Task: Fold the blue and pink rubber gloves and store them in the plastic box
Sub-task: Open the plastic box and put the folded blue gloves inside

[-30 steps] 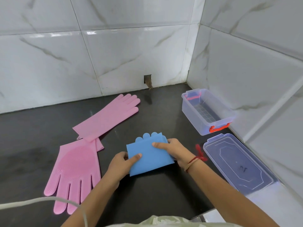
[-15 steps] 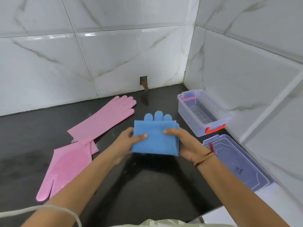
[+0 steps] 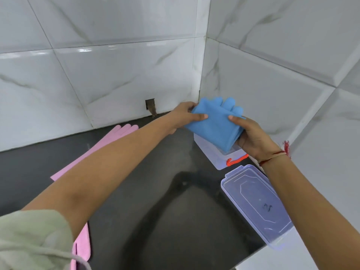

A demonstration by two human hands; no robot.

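Both hands hold the folded blue rubber gloves (image 3: pixel 213 125) in the air directly over the open plastic box (image 3: pixel 211 152), which stands on the dark desk (image 3: pixel 155 191) in the tiled corner. The left hand (image 3: pixel 185 115) pinches the bundle's left edge, thumb on top; the right hand (image 3: pixel 251 135) pinches its right side. The box's lid (image 3: pixel 255 205) lies just beside it. One pink glove (image 3: pixel 101 147) lies flat behind the left forearm, another (image 3: pixel 81 244) shows near the sleeve (image 3: pixel 33 240).

You stand at a corner of a domestic kitchen or utility counter: glossy white marble-veined wall tiles (image 3: pixel 120 78) meet a dark polished stone countertop (image 3: pixel 155 201), with pink rubber gloves (image 3: pixel 109 141) and a clear plastic storage box (image 3: pixel 218 158) on it.
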